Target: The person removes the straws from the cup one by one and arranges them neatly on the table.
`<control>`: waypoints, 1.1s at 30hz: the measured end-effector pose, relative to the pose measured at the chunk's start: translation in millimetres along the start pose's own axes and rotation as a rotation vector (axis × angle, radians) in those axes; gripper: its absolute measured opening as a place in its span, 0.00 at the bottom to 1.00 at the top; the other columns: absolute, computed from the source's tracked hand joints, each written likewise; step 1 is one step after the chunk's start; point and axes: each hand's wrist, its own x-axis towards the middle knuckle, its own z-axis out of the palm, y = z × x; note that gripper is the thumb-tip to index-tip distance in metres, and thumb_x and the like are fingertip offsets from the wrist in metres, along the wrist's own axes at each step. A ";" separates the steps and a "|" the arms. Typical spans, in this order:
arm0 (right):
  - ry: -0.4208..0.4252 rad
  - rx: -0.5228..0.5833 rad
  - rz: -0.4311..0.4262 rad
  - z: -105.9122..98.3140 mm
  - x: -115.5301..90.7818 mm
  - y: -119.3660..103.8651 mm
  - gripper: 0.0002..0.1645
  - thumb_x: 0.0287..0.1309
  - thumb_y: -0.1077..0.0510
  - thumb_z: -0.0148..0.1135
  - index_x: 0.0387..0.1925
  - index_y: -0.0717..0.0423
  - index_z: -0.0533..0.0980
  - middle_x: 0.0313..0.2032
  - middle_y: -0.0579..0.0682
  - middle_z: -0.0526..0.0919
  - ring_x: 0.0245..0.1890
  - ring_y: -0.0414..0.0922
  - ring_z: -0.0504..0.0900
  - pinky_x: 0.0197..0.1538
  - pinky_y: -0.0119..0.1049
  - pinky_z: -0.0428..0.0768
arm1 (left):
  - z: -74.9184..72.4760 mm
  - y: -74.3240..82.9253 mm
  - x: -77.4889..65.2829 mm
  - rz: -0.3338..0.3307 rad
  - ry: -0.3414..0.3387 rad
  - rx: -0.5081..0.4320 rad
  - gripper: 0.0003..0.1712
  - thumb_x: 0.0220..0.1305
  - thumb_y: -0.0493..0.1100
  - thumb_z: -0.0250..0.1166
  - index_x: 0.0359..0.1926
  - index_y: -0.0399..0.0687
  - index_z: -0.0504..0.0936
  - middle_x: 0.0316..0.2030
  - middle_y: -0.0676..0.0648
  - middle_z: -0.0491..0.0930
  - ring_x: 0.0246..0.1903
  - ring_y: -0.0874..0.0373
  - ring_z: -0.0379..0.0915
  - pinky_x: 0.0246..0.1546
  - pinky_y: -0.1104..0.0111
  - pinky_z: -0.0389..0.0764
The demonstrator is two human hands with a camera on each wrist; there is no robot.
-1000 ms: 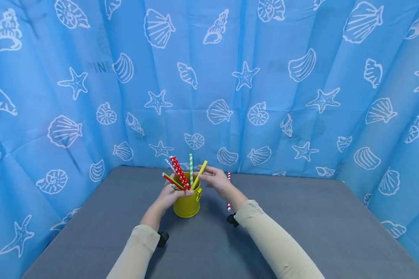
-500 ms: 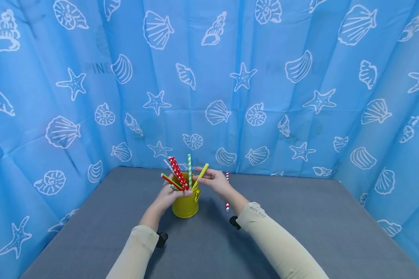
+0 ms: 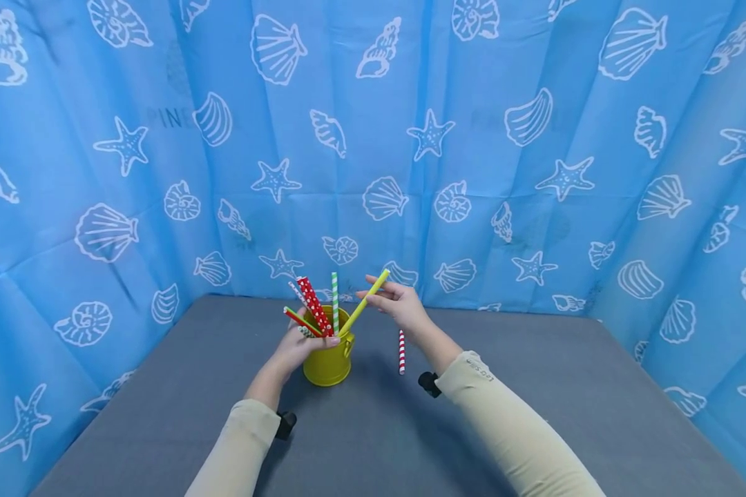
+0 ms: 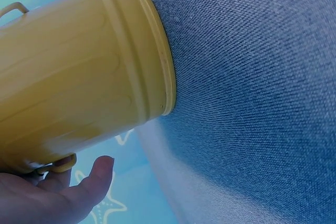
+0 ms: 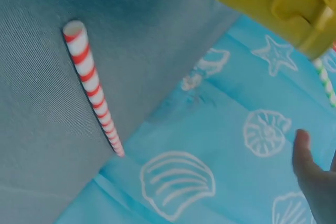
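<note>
A yellow bucket [image 3: 327, 366] stands on the table, with several paper straws leaning in it. My left hand [image 3: 295, 347] holds the bucket at its upper left side, the thumb along the rim. In the left wrist view, part of that hand [image 4: 84, 195] shows beside the bucket's side loop. My right hand [image 3: 403, 309] pinches a yellow straw [image 3: 365, 300] near its top; the straw slants up and right, its lower end at the bucket's mouth. A green-striped straw [image 3: 335, 297] and red straws with white spots [image 3: 311, 300] stay in the bucket.
One red-and-white striped straw [image 3: 401, 353] lies on the grey table [image 3: 534, 400], right of the bucket, partly hidden by the right hand in the head view. Behind the table hangs a blue curtain [image 3: 348, 172] with white shell prints.
The right hand has moved up and to the right, raising the yellow straw partway out of the bucket. The left hand keeps its hold on the bucket.
</note>
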 end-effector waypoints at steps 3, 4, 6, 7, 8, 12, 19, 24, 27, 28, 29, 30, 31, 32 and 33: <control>0.025 0.027 -0.010 -7.7 -0.5 -8.8 0.27 0.67 0.60 0.59 0.65 0.58 0.70 0.47 0.54 0.85 0.45 0.45 0.84 0.55 0.46 0.76 | -0.4 1.4 -0.2 -0.012 -0.002 0.000 0.51 0.54 0.45 0.73 0.72 0.44 0.52 0.65 0.36 0.61 0.63 0.40 0.57 0.63 0.41 0.58; 0.035 0.047 -0.016 -10.4 -0.5 -11.0 0.27 0.67 0.60 0.58 0.66 0.58 0.70 0.47 0.53 0.85 0.43 0.44 0.84 0.53 0.44 0.77 | -0.3 1.9 -0.2 -0.014 -0.003 -0.001 0.51 0.54 0.45 0.73 0.72 0.44 0.51 0.66 0.36 0.60 0.64 0.39 0.56 0.64 0.41 0.58; 0.058 0.076 -0.031 -15.6 -0.5 -15.4 0.26 0.67 0.60 0.58 0.66 0.57 0.70 0.45 0.50 0.86 0.40 0.42 0.84 0.49 0.41 0.78 | -0.4 2.6 -0.1 -0.012 -0.006 -0.003 0.52 0.54 0.44 0.73 0.72 0.44 0.51 0.66 0.36 0.59 0.64 0.39 0.56 0.64 0.41 0.57; 0.070 0.089 -0.037 -18.1 -0.5 -17.5 0.26 0.67 0.60 0.58 0.66 0.57 0.70 0.44 0.48 0.87 0.39 0.41 0.84 0.48 0.39 0.78 | -0.5 2.9 0.1 -0.008 -0.007 -0.004 0.51 0.54 0.44 0.73 0.72 0.44 0.52 0.66 0.35 0.59 0.64 0.39 0.56 0.64 0.41 0.57; 0.080 0.097 -0.046 -20.5 -0.6 -19.6 0.27 0.67 0.60 0.58 0.66 0.58 0.69 0.43 0.46 0.87 0.38 0.41 0.83 0.47 0.38 0.78 | -0.8 3.0 0.1 -0.006 -0.006 -0.001 0.51 0.54 0.44 0.73 0.72 0.44 0.52 0.66 0.35 0.58 0.64 0.39 0.55 0.64 0.41 0.56; 0.135 0.105 -0.074 -28.5 -1.6 -26.9 0.26 0.67 0.60 0.58 0.65 0.60 0.70 0.37 0.40 0.87 0.35 0.40 0.82 0.46 0.40 0.77 | -1.4 3.1 0.8 0.004 -0.008 0.006 0.48 0.54 0.44 0.73 0.70 0.43 0.55 0.65 0.35 0.57 0.64 0.39 0.56 0.64 0.41 0.57; 0.228 0.108 -0.102 -39.1 -4.9 -34.2 0.24 0.66 0.64 0.58 0.61 0.67 0.71 0.28 0.36 0.85 0.29 0.36 0.81 0.43 0.35 0.77 | -2.4 2.0 -0.3 -0.007 -0.014 0.029 0.49 0.55 0.45 0.72 0.71 0.43 0.53 0.66 0.34 0.55 0.65 0.39 0.53 0.64 0.40 0.55; 0.285 0.105 -0.110 -45.3 -7.3 -29.9 0.20 0.64 0.67 0.59 0.57 0.66 0.69 0.28 0.40 0.85 0.28 0.36 0.82 0.38 0.31 0.79 | -3.6 3.0 -1.3 -0.005 -0.027 0.011 0.50 0.56 0.45 0.71 0.72 0.44 0.51 0.67 0.35 0.57 0.65 0.39 0.53 0.65 0.40 0.54; 0.302 0.064 -0.121 -49.4 -9.8 -24.9 0.17 0.63 0.68 0.60 0.52 0.64 0.69 0.28 0.43 0.84 0.29 0.37 0.83 0.35 0.32 0.80 | -3.8 3.3 -1.5 -0.010 -0.031 0.000 0.50 0.57 0.45 0.71 0.72 0.44 0.51 0.67 0.35 0.56 0.65 0.39 0.53 0.65 0.40 0.53; 0.301 0.035 -0.126 -51.0 -11.0 -23.2 0.16 0.63 0.67 0.60 0.52 0.64 0.70 0.29 0.44 0.83 0.29 0.37 0.83 0.34 0.33 0.80 | -4.0 3.2 -1.6 -0.014 -0.031 0.002 0.50 0.57 0.45 0.71 0.72 0.44 0.51 0.67 0.35 0.56 0.65 0.39 0.53 0.65 0.40 0.53; 0.296 0.009 -0.131 -52.7 -12.4 -21.6 0.16 0.64 0.67 0.60 0.52 0.65 0.71 0.29 0.45 0.83 0.29 0.37 0.82 0.34 0.34 0.80 | -3.9 3.0 -1.4 -0.014 -0.031 0.004 0.50 0.57 0.45 0.71 0.72 0.44 0.51 0.67 0.35 0.56 0.65 0.39 0.53 0.65 0.40 0.54; 0.291 -0.015 -0.133 -54.5 -13.7 -19.9 0.15 0.64 0.67 0.60 0.52 0.66 0.72 0.29 0.45 0.82 0.29 0.37 0.82 0.34 0.34 0.80 | -4.0 2.6 -1.2 -0.013 -0.031 0.007 0.49 0.57 0.45 0.71 0.72 0.44 0.52 0.67 0.35 0.56 0.65 0.39 0.53 0.65 0.40 0.54; 0.285 -0.040 -0.135 -56.3 -15.2 -18.3 0.15 0.64 0.66 0.60 0.52 0.67 0.73 0.30 0.45 0.82 0.29 0.37 0.81 0.34 0.33 0.79 | -4.0 2.3 -1.0 -0.013 -0.029 0.010 0.49 0.56 0.45 0.71 0.72 0.44 0.52 0.67 0.35 0.56 0.65 0.39 0.53 0.65 0.40 0.54; 0.278 -0.065 -0.136 -58.0 -16.6 -17.1 0.16 0.64 0.65 0.60 0.52 0.68 0.74 0.30 0.46 0.82 0.29 0.37 0.80 0.34 0.32 0.79 | -4.0 1.9 -0.8 -0.013 -0.027 0.016 0.49 0.56 0.46 0.71 0.71 0.45 0.53 0.67 0.35 0.56 0.65 0.39 0.54 0.65 0.40 0.54; 0.271 -0.097 -0.130 -60.0 -17.8 -15.8 0.16 0.64 0.64 0.60 0.52 0.68 0.75 0.31 0.47 0.81 0.29 0.37 0.79 0.34 0.31 0.80 | -4.0 1.6 -0.8 -0.013 -0.026 0.021 0.48 0.56 0.46 0.71 0.71 0.45 0.53 0.67 0.35 0.55 0.65 0.39 0.54 0.64 0.40 0.55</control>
